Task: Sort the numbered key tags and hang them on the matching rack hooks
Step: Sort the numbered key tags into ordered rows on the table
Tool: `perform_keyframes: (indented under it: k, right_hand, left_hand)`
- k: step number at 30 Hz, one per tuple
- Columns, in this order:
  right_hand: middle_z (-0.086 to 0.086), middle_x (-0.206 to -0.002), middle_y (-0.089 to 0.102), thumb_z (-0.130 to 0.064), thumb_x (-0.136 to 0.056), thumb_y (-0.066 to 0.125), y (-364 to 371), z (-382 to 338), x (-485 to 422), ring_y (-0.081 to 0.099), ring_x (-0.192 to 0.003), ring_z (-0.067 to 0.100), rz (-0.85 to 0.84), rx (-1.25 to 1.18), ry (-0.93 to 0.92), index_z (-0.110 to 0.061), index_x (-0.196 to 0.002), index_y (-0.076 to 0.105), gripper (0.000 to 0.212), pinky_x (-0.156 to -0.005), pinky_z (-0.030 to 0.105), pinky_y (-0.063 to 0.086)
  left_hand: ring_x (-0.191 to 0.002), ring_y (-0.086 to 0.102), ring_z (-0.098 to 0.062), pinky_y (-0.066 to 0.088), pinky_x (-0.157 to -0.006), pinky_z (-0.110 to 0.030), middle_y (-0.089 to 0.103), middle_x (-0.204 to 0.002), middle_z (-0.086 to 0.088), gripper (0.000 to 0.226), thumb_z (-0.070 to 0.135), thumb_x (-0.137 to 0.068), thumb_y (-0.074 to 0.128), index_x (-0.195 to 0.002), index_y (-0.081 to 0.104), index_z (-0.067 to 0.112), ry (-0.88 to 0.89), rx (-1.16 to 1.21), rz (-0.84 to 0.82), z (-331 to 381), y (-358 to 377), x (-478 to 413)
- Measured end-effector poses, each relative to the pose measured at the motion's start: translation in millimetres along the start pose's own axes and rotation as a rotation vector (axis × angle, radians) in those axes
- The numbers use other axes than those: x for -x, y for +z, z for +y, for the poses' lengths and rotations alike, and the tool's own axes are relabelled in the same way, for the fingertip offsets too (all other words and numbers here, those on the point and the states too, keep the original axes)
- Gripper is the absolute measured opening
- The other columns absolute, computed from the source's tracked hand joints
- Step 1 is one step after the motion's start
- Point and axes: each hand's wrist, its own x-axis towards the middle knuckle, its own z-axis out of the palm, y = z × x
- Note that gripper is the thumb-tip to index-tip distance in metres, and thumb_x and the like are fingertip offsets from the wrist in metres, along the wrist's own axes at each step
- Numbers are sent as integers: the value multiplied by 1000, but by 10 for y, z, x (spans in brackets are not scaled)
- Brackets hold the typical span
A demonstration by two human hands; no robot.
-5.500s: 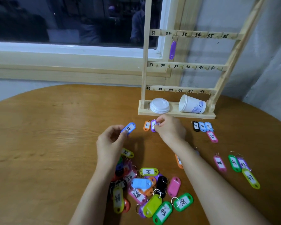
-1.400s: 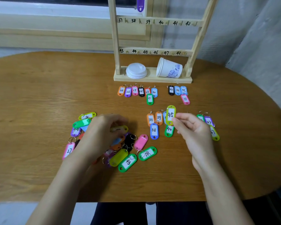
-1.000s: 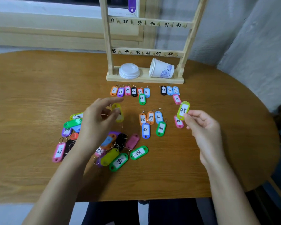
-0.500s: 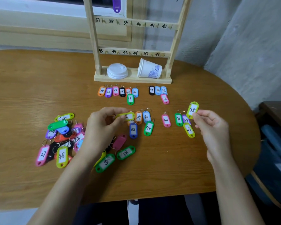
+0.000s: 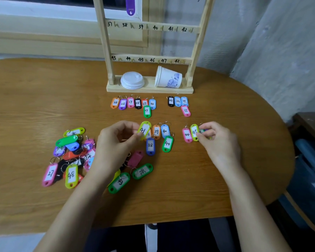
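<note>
Lowered since a moment ago, the right hand sets yellow-green tag 45 beside pink tag 44, fingertips pinching; bare table lies nearer. The left hand pinches yellow tag 41.

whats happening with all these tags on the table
A person is sorting numbered key tags into rows before hanging them. The left hand holds the yellow 41 tag by the 38–40 row; the right hand sets the yellow 45 tag beside the pink 44 tag. An unsorted pile remains, and the rack is nearly bare.
</note>
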Motion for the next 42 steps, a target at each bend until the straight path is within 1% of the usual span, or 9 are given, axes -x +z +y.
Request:
perform_keyframes:
  k: [3,8,13,20,28,33,35,39,42]
  right_hand:
    - [-11,-88,68,-32,-85,69,-22,-34,39,56,-71,7,47,-4,-54,-27,-103,67,19,-51,21,35]
    - [-10,-82,69,-17,-84,70,15,-355,294,60,-72,-2,-119,-478,-125,-19,-94,71,11,-65,12,45]
    - [-10,-82,71,-13,-83,70,194,-612,516,64,-79,-2,-249,-619,-173,-18,-90,71,9,-72,16,50]
    - [-10,-79,69,-14,-82,71,265,-662,571,64,-77,-3,-323,-646,-155,-28,-82,67,15,-69,12,48]
    - [-1,-82,70,-11,-84,69,92,-427,488,63,-76,3,-210,-751,9,-19,-85,68,7,-72,19,51]
    - [-1,-85,72,-14,-85,69,47,-276,473,65,-81,6,-179,-751,72,-21,-87,69,8,-71,19,49]
    - [-2,-85,72,-15,-84,69,47,-237,476,65,-81,7,-171,-743,80,-23,-86,69,8,-70,20,48]
    - [-3,-85,72,-15,-85,69,37,-196,481,66,-83,8,-166,-736,91,-22,-89,69,8,-70,19,48]
    - [-3,-85,72,-15,-85,69,23,-178,475,65,-82,5,-166,-736,97,-20,-90,69,7,-69,18,48]
  left_hand:
    - [-76,65,-16,57,-69,-38,71,-81,-1,11,11,-82,70,-88,70,20,-29,40,2,22,5,18]
    - [-71,64,-7,53,-62,-19,70,-80,1,15,5,-81,69,-91,70,17,-96,164,-36,72,42,69]
    - [-74,66,-19,56,-67,-24,70,-85,-14,20,0,-79,69,-98,67,7,-80,166,-73,106,38,143]
    - [-77,69,-17,56,-67,-23,72,-81,-5,19,0,-79,69,-93,70,13,-59,93,-121,109,-79,228]
    - [-72,67,-3,50,-65,-11,72,-81,7,18,8,-79,73,-90,70,21,57,-227,21,55,-285,210]
    - [-71,63,1,45,-65,-7,68,-76,13,22,9,-76,76,-85,67,27,134,-401,-29,25,-198,234]
    - [-73,62,-2,46,-66,-10,66,-76,13,24,12,-75,77,-84,66,32,165,-494,-80,18,-130,250]
    - [-82,60,-11,52,-73,-37,65,-87,8,19,17,-75,75,-91,67,25,200,-658,-161,15,-41,262]
    - [-85,59,-14,51,-74,-39,64,-90,6,21,14,-75,74,-93,67,23,194,-690,-155,37,-14,250]
